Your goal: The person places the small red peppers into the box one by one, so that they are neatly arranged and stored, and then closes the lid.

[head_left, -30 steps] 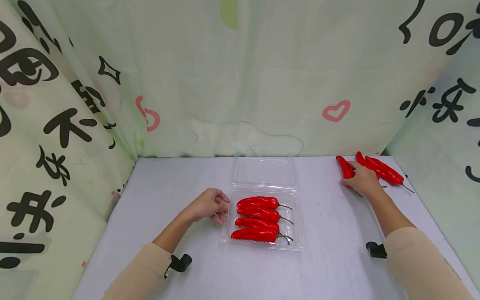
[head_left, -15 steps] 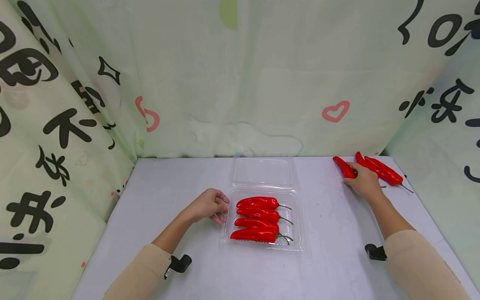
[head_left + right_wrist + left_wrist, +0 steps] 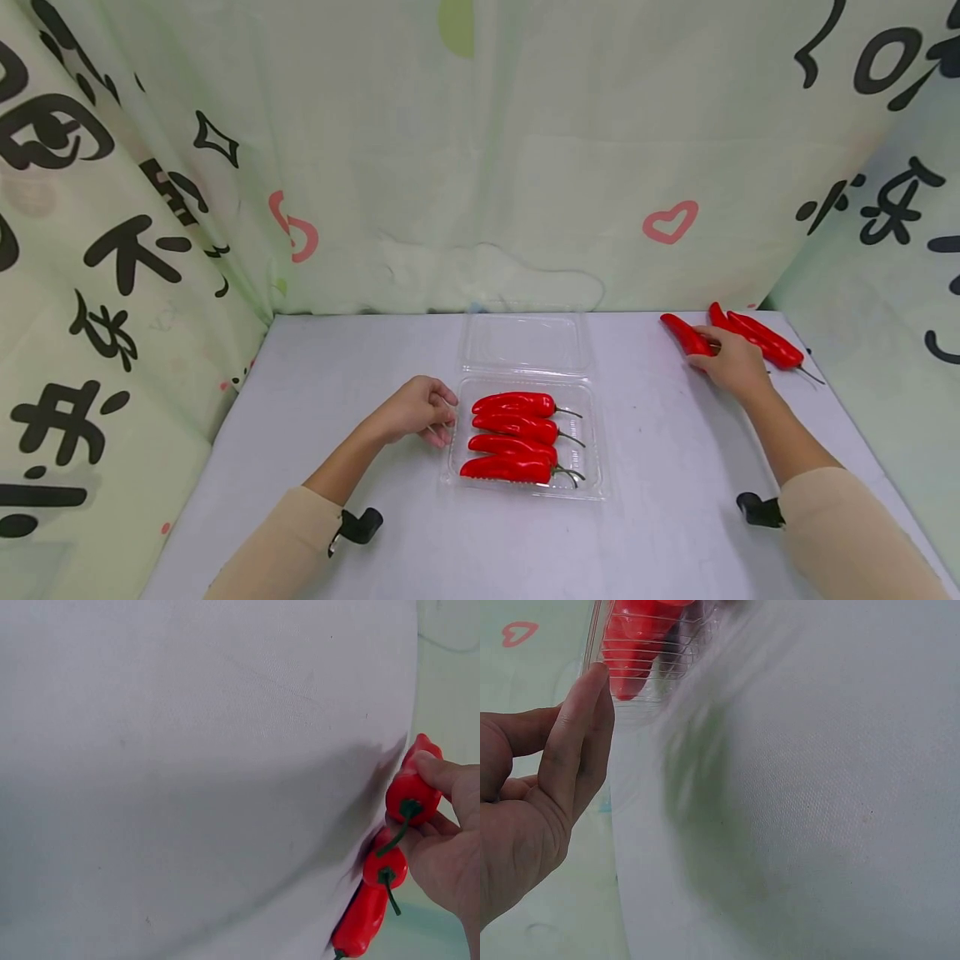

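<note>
My right hand [image 3: 733,360] grips a glossy red chili pepper [image 3: 682,333] at the back right, thumb on one side and fingers on the other. The right wrist view shows its green stem [image 3: 394,836] pointing away from the palm. Two more red peppers [image 3: 772,340] lie right beside that hand, one partly hidden by it. My left hand [image 3: 420,410] stays at the left side of a clear plastic box [image 3: 596,433], its fairly straight fingertips [image 3: 598,671] right at the box wall. Inside the box, several red peppers [image 3: 517,429] lie stacked in rows, stems to the right.
The box's transparent lid [image 3: 527,343] is folded back toward the rear of the white table [image 3: 360,350]. Behind and at both sides hangs a printed pale green curtain [image 3: 375,167]. Black wrist mounts [image 3: 362,527] stick out at both sleeves.
The pepper in my right hand has shifted slightly left and turned, and its stem is now hidden in the head view. My left hand and the box keep their place.
</note>
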Demonstrator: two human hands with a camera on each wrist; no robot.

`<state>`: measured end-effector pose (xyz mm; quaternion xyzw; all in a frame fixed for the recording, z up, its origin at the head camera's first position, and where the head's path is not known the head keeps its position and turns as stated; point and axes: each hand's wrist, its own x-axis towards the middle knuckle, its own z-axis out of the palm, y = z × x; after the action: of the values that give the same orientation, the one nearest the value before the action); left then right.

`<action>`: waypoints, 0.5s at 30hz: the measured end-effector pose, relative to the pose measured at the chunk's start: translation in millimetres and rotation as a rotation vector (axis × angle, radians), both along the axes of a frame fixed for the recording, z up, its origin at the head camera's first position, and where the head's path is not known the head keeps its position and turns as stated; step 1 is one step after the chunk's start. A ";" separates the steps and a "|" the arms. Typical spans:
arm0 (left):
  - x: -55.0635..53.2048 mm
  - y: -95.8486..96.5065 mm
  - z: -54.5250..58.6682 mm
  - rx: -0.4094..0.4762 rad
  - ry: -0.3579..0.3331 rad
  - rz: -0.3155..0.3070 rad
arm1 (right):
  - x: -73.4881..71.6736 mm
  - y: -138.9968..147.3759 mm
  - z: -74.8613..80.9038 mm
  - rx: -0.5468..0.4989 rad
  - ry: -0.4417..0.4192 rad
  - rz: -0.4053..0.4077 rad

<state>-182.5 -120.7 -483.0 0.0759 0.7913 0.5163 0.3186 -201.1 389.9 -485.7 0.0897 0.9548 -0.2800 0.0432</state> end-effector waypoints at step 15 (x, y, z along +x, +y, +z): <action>0.0 -0.1 1.0 0.000 -0.003 -0.006 | 11.5 -5.8 18.3 -0.017 0.043 0.039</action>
<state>-182.4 -120.8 -482.0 0.0776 0.7906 0.5155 0.3213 -189.6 384.2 -467.3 0.0648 0.9546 -0.2891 0.0290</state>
